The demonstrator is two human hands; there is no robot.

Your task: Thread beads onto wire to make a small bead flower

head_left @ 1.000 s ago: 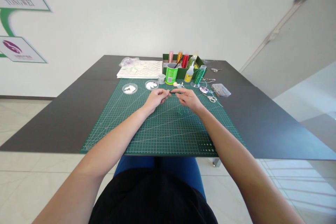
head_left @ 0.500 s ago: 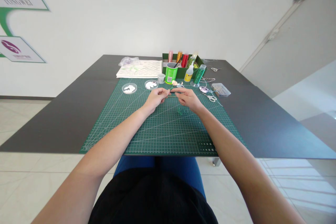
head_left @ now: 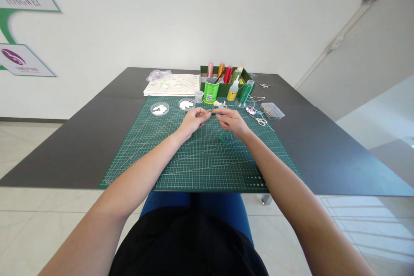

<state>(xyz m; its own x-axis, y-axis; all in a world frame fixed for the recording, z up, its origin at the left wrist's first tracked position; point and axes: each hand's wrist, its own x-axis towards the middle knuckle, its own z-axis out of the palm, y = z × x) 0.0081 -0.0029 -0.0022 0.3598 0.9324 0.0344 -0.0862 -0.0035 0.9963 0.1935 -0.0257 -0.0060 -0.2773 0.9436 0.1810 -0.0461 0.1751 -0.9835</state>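
My left hand (head_left: 193, 120) is closed in a pinch around the thin green stem of a small artificial flower (head_left: 216, 103), whose pale peach head points away from me. Close against it, my right hand (head_left: 233, 121) has its fingers drawn together at the stem, index finger stretched toward the left fingertips. What it pinches is too small to make out. Loose green thread (head_left: 222, 139) shows on the green cutting mat (head_left: 194, 159) just below the right hand. A thin stick-like piece lies behind the fingertips, partly hidden.
Two dishes of white pieces, one a shallow dish (head_left: 159, 109), stand left. Behind are a green can (head_left: 211, 90), a glue bottle (head_left: 233, 90), a green thread spool (head_left: 246, 93) and a box (head_left: 223, 90) of spools. Scissors (head_left: 260, 120) and a clear plastic case (head_left: 272, 111) lie right.
The flower and both hands' fingertips have shifted very slightly to the right. Both hands keep their grip at the stem; everything else stays put.
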